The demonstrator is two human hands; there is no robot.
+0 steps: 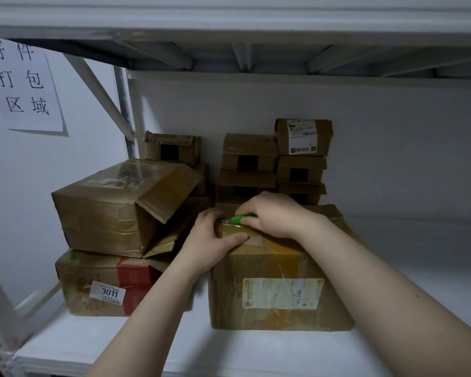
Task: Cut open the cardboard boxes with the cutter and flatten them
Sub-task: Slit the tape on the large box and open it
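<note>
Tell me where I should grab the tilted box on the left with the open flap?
Come from the front-left, probably. The tilted box leans on the stickered box with its right end open and a flap sticking out loose. Hold the solid left corner and support the bottom; the flap would likely bend.
</note>
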